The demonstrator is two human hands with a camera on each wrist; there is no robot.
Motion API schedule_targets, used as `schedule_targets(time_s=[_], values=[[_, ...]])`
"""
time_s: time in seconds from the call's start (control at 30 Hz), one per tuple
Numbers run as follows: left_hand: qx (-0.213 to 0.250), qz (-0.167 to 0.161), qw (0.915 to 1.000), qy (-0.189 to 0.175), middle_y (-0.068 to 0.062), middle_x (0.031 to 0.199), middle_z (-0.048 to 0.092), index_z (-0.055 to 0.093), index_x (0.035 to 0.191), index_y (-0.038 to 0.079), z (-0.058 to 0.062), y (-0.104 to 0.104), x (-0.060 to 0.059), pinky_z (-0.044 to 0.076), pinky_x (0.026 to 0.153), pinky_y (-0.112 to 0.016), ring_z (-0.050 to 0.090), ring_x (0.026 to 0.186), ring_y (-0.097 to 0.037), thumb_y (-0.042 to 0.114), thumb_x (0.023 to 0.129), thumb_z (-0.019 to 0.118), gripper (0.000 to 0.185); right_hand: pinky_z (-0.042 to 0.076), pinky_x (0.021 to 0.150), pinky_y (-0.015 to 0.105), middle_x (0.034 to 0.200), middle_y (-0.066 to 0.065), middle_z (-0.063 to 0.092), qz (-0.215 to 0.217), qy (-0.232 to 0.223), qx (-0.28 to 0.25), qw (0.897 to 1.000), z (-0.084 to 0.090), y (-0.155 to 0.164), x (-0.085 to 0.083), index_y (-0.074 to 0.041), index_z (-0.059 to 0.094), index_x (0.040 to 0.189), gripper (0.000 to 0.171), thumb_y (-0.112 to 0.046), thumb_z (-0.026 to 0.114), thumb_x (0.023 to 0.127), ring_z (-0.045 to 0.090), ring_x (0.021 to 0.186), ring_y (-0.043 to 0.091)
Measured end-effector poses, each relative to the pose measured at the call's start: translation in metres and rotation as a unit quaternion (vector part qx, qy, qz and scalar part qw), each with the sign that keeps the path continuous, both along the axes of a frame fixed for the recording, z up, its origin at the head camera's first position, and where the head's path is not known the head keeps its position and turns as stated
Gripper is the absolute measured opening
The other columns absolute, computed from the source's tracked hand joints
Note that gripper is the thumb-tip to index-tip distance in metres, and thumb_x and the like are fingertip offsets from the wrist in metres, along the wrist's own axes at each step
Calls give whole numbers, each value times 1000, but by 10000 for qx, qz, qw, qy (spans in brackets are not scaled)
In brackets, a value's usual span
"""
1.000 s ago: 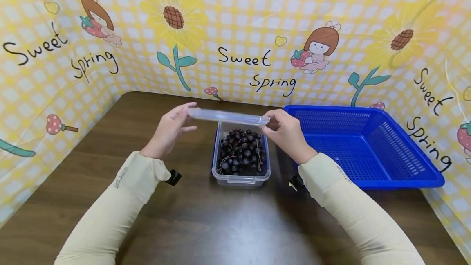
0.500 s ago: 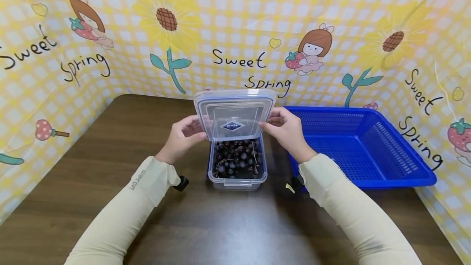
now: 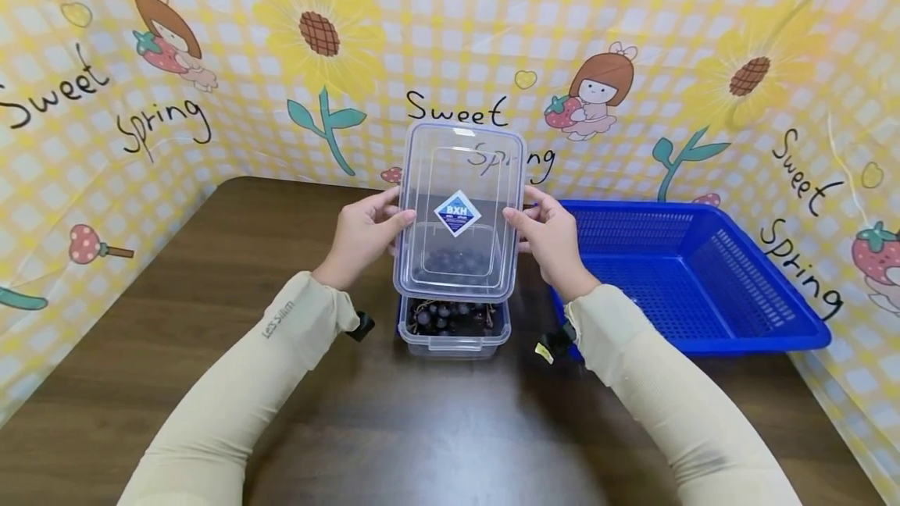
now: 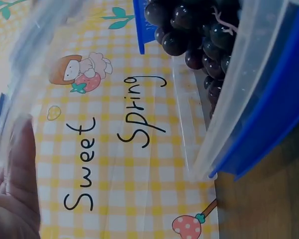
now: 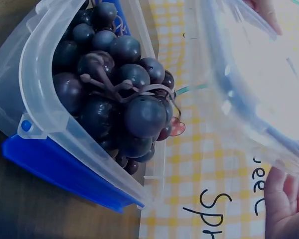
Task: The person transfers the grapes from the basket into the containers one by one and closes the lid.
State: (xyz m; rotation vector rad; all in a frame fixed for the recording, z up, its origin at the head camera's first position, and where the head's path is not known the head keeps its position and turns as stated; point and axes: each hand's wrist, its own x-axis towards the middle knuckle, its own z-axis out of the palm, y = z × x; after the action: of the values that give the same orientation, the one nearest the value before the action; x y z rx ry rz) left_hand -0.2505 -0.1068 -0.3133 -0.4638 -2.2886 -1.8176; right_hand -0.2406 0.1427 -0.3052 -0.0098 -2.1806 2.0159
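A clear plastic lid point(image 3: 460, 264) with a blue-edged rim and a BXH label is held up, tilted, between both hands. The left hand point(image 3: 367, 231) grips its left edge, thumb on the near face. My right hand point(image 3: 550, 234) pinches the opposite edge the same way. Below and behind the lid stands the clear food container point(image 3: 464, 343), its far part seen only through the lid. Dark grapes point(image 3: 441, 317) on stems fill it, and they show closely in the right wrist view as grapes point(image 5: 132, 99). Blue side clips point(image 5: 70, 172) hang down along the container's walls.
A blue perforated basket point(image 3: 675, 287) stands right of the container, close to the right forearm. The brown wooden table point(image 3: 337, 428) ends at the back against a yellow checked cloth point(image 3: 450, 37) printed with flowers.
The lid was nearly edge-on above the container, then leaned upright. Now its broad labelled face is turned to me, higher, hiding most of the grapes. The left hand has taken a firmer hold on its edge.
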Motion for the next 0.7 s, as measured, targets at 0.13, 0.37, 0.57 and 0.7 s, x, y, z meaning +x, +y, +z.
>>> schedule_targets(time_s=[0.13,0.37,0.57,0.7], values=[[114,-197,9926,-1195,-9,82,71,55,132,-2,2,0,-3,53,48,-25,61,50,-9,13,93,64,43,56,56,26,82,2,58,153,-927,-12,9956,3,2,-3,-5,51,137,50,-16,66,91,62,59,9],[876,-1081,9450,-2960,0,70,68,42,137,-12,5,-12,-13,54,54,-23,62,53,-10,8,98,53,45,54,62,27,85,-2,66,720,-2041,-53,9763,9,6,-5,-6,47,142,54,-14,65,92,63,70,11],[-33,-1576,9358,-3154,-5,78,71,38,141,-8,9,-15,-12,56,57,-26,68,61,-16,6,96,55,50,53,83,35,118,12,63,976,-2273,144,9688,10,7,-4,-2,40,144,58,-5,63,91,62,93,18],[-856,-1290,9465,-2830,-15,89,71,39,141,-8,7,-10,-7,57,61,-31,68,64,-15,8,95,59,52,45,98,42,139,21,48,1142,-2163,156,9695,5,7,-1,4,36,144,57,-4,60,93,54,118,29]])
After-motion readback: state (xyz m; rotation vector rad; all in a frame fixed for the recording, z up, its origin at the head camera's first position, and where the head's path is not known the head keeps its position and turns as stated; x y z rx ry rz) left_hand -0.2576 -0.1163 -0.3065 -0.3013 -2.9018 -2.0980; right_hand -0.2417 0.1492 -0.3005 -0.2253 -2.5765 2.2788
